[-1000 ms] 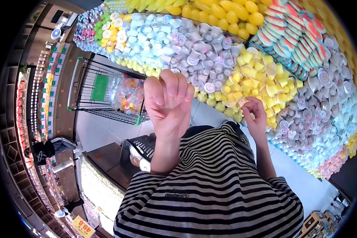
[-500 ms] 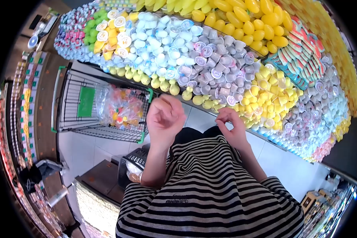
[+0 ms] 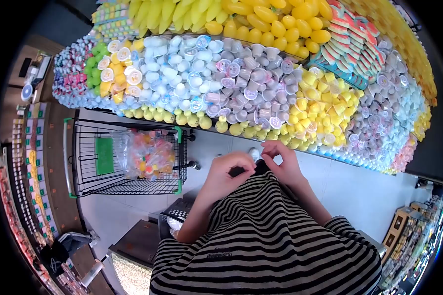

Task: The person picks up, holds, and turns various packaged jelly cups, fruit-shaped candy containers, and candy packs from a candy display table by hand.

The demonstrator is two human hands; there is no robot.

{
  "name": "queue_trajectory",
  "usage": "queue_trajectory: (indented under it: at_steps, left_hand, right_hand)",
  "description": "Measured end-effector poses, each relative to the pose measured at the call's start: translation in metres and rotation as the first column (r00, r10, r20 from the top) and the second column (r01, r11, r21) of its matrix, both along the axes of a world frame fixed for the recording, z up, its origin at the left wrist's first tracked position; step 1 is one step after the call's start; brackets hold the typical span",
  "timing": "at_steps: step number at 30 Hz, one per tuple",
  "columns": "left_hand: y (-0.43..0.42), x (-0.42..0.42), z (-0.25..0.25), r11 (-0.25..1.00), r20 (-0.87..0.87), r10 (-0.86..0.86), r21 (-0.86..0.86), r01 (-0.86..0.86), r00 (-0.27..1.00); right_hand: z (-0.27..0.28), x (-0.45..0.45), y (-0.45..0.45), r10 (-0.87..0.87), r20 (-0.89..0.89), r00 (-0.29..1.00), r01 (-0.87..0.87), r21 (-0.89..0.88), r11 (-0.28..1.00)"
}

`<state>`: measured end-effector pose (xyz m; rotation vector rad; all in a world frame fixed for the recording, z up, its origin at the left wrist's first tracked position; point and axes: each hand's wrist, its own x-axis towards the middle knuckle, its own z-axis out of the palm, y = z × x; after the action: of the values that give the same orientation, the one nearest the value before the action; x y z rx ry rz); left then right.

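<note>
Two bare hands meet in front of a cotton-like shirt (image 3: 270, 236) with black and grey stripes as I follow from the head camera, the left hand (image 3: 226, 173) and right hand (image 3: 284, 164) both curled, fingertips near the thumbs and rounded gaps behind them; I cannot tell whether either pinches anything. Nearest beyond them, the heaped yellow jelly cups (image 3: 325, 108) lie on the sloping display, glossy and tapered, beside smoky-grey jelly cups (image 3: 253, 88) and milky-blue jelly cups (image 3: 170, 73). Rounded pale-yellow shapes (image 3: 180, 118) line the display's lower edge, while smooth golden ovals (image 3: 280, 29) are piled above. To the left, a black wire shopping trolley (image 3: 104, 156) with green trim carries a crinkled clear plastic bag (image 3: 147, 155) of multicoloured pieces. Below it sits a dark perforated basket (image 3: 174, 213), near the left forearm, over pale floor tiles (image 3: 349, 189).
</note>
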<state>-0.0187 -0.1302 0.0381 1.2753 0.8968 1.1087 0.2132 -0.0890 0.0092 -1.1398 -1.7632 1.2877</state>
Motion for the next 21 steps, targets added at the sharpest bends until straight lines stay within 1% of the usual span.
queue_trajectory:
  at_steps: [2, 4, 7, 8, 11, 12, 13, 14, 15, 16, 19, 20, 21]
  left_hand:
    - [0.007, 0.012, 0.018, 0.992, -0.211, 0.100, 0.103, -0.079, 0.972]
    - [0.009, 0.022, 0.031, 0.973, -0.396, 0.203, 0.187, -0.138, 0.896]
    - [0.012, 0.029, 0.031, 0.935, -0.487, 0.295, 0.323, -0.145, 0.822]
    - [0.011, 0.031, 0.026, 0.927, -0.520, 0.324, 0.341, -0.156, 0.790]
    - [0.008, 0.035, 0.021, 0.932, -0.586, 0.336, 0.318, -0.173, 0.737]
    - [0.009, 0.038, 0.018, 0.912, -0.582, 0.385, 0.357, -0.200, 0.716]
    - [0.007, 0.044, 0.018, 0.916, -0.558, 0.400, 0.232, -0.327, 0.727]
    - [0.004, 0.049, 0.021, 0.892, -0.535, 0.421, 0.096, -0.442, 0.733]
    - [0.002, 0.054, 0.023, 0.839, -0.511, 0.448, -0.045, -0.543, 0.734]
    - [0.003, 0.057, 0.024, 0.800, -0.506, 0.518, 0.000, -0.600, 0.690]
    - [-0.005, 0.049, 0.009, 0.737, -0.538, 0.609, 0.111, -0.667, 0.583]
    - [-0.008, 0.043, 0.004, 0.744, -0.600, 0.602, 0.184, -0.642, 0.527]
    - [-0.007, 0.041, 0.003, 0.756, -0.644, 0.564, 0.151, -0.637, 0.516]
  right_hand:
    - [0.002, 0.005, 0.007, -0.005, -0.017, 1.000, 0.005, -0.007, 1.000]
    - [0.002, 0.011, 0.014, 0.000, -0.032, 0.999, 0.000, -0.001, 1.000]
    - [0.001, 0.021, 0.023, -0.021, -0.079, 0.997, 0.023, 0.020, 1.000]
    - [0.000, 0.026, 0.027, -0.028, -0.075, 0.997, 0.031, 0.035, 0.999]
    - [-0.004, 0.041, 0.039, 0.003, -0.101, 0.995, 0.001, 0.038, 0.999]
    - [-0.006, 0.048, 0.044, 0.014, -0.097, 0.995, -0.009, 0.048, 0.999]
    - [-0.009, 0.054, 0.048, 0.026, -0.093, 0.995, -0.020, 0.057, 0.998]
    - [-0.011, 0.059, 0.052, 0.039, -0.089, 0.995, -0.033, 0.064, 0.997]
    - [-0.012, 0.061, 0.056, 0.054, -0.085, 0.995, -0.048, 0.071, 0.996]
    - [-0.010, 0.062, 0.059, 0.033, -0.078, 0.996, -0.028, 0.066, 0.997]
    - [-0.009, 0.067, 0.069, 0.082, -0.110, 0.991, -0.072, 0.096, 0.993]
    - [-0.009, 0.067, 0.072, 0.088, -0.120, 0.989, -0.082, 0.057, 0.995]
    - [-0.009, 0.067, 0.075, 0.100, -0.118, 0.988, -0.090, 0.089, 0.992]
